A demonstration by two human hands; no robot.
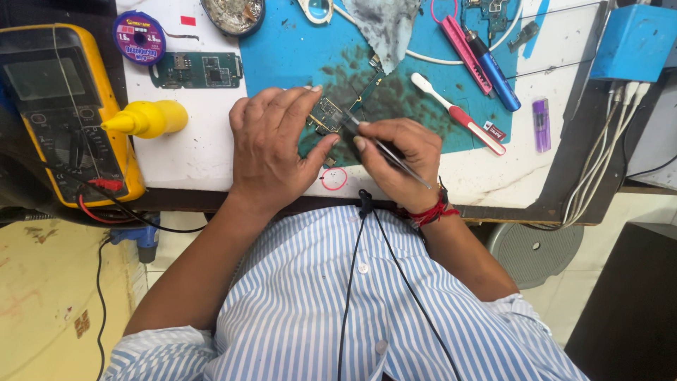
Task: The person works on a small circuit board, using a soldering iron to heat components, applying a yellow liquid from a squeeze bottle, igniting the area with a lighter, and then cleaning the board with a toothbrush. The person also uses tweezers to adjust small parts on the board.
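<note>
The left hand [271, 144] lies flat over the near-left part of a small green circuit board [331, 113], its fingers [300, 99] pressing the board down on the blue mat [282, 49], thumb tucked against the board's near edge. The right hand [398, 159] pinches a pair of metal tweezers [384, 149] between thumb and forefinger, the tips meeting the board just right of the left thumb. The board sits on the stained middle of the mat, at the near edge of the bench [204, 152].

Judging from this grip, the work calls for a still board and a light touch: keep the left palm weighted so the board cannot skate on the mat, rest the heel of the right hand on the bench for steadiness, and bring the tweezer tips in at a low angle so a small part is lifted, not flicked away. Squeezing too hard risks shooting the part off.

Left of the mat stand a yellow bottle [149, 118], a yellow meter [67, 113] and a spare board [197, 70]. On the mat's right side lie a toothbrush [458, 113] and a blue pen-shaped tool [493, 70].
</note>
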